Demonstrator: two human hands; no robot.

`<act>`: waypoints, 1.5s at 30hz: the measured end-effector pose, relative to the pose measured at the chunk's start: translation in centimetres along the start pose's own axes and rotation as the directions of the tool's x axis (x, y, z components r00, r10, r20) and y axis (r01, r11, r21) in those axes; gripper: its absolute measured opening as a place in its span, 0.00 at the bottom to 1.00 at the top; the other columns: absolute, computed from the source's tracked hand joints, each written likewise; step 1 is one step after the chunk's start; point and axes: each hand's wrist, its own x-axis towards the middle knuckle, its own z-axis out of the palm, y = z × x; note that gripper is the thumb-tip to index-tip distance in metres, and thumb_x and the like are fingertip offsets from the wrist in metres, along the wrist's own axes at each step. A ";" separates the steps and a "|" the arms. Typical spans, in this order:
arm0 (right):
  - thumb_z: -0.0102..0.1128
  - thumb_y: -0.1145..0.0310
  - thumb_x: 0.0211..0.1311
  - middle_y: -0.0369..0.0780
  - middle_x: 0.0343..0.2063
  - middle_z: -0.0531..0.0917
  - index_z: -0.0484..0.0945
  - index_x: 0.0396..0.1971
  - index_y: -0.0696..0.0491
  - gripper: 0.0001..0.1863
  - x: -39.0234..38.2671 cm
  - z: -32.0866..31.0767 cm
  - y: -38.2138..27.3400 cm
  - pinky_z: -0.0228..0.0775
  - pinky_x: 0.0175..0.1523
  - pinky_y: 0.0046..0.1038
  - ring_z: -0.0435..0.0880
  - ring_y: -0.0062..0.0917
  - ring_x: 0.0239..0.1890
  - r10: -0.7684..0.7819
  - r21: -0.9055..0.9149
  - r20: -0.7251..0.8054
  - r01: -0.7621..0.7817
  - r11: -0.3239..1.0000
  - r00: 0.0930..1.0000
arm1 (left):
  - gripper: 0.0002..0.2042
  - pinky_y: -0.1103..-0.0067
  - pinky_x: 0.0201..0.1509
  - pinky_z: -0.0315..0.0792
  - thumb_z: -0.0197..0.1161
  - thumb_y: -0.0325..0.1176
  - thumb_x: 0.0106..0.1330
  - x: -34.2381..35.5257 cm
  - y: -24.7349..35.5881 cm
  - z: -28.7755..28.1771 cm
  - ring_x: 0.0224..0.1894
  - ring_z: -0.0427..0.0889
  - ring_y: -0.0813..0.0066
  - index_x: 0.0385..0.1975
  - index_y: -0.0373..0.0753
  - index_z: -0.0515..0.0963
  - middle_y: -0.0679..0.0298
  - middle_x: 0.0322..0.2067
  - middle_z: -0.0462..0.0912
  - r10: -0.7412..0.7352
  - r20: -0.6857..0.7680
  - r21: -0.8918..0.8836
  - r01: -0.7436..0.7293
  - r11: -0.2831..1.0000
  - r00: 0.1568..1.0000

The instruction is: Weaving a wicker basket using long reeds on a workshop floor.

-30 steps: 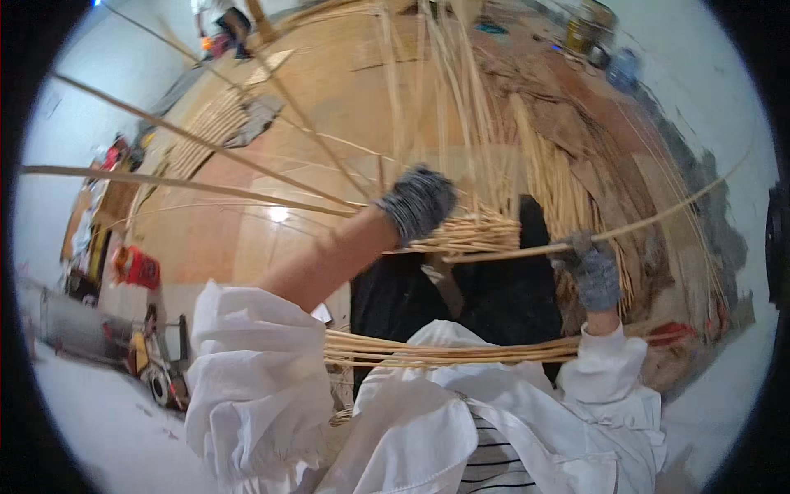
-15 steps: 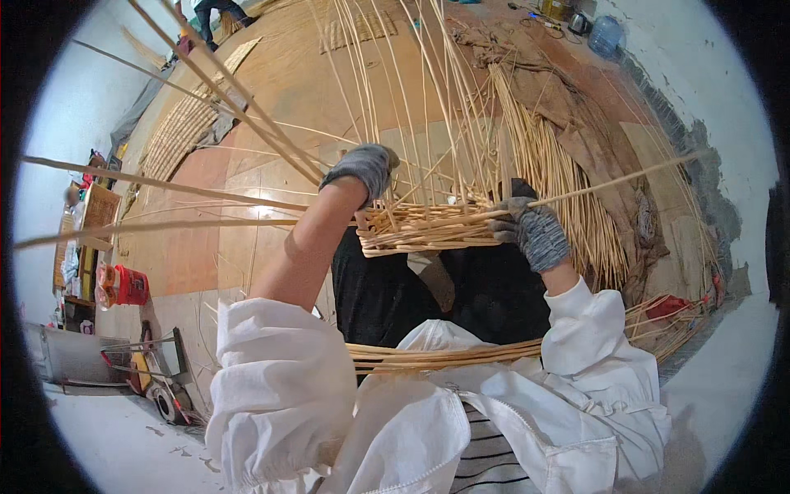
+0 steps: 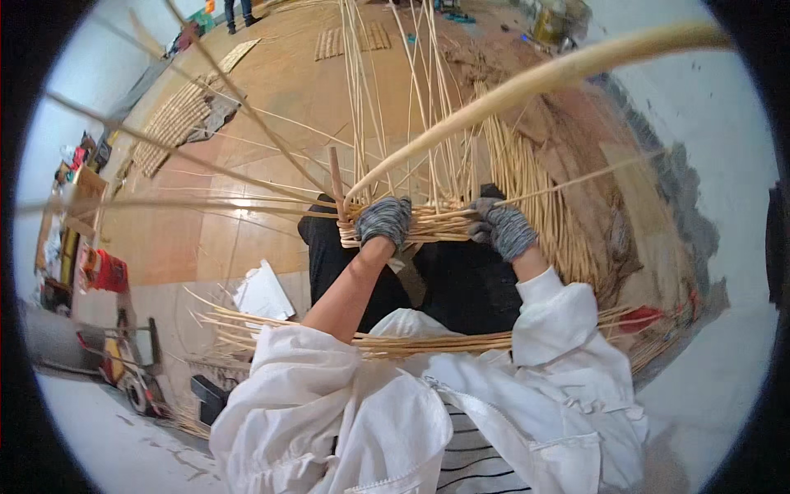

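Note:
A partly woven wicker piece [image 3: 440, 224] lies across my dark-trousered knees, with long upright rods [image 3: 360, 107] rising from it. My left hand [image 3: 384, 222], in a grey knitted glove, is closed over its left part; the fingertips are hidden. A thick pale wicker rod [image 3: 485, 107] starts close by that hand and arches up to the right toward the camera. A short stout stake [image 3: 336, 177] stands at the piece's left corner. My right hand [image 3: 504, 229], gloved alike, grips the right end of the weave, where a thin rod [image 3: 576, 183] sticks out to the right.
Several long rods [image 3: 197, 174] fan out leftward. A bundle of wicker rods [image 3: 547, 218] lies on sacking at the right, and more rods [image 3: 411, 346] cross my lap. Woven panels [image 3: 177, 119], a red bucket [image 3: 107, 272] and a white sheet [image 3: 263, 292] lie leftward. Someone's legs [image 3: 239, 12] show far off.
My left hand has come down and right onto the weave, from above its left corner. The thick rod has swung over to the right. My right hand stays at the right end.

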 end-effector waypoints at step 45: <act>0.44 0.53 0.64 0.43 0.20 0.79 0.75 0.23 0.54 0.20 0.3 -2.8 -0.9 0.74 0.39 0.47 0.78 0.37 0.24 -0.474 0.341 -0.163 0.500 0.796 0.865 | 0.31 0.67 0.45 0.70 0.55 0.64 0.49 -2.8 0.3 -2.3 0.42 0.79 0.59 0.36 0.39 0.80 0.54 0.36 0.81 -0.131 0.096 -0.270 0.153 0.951 0.987</act>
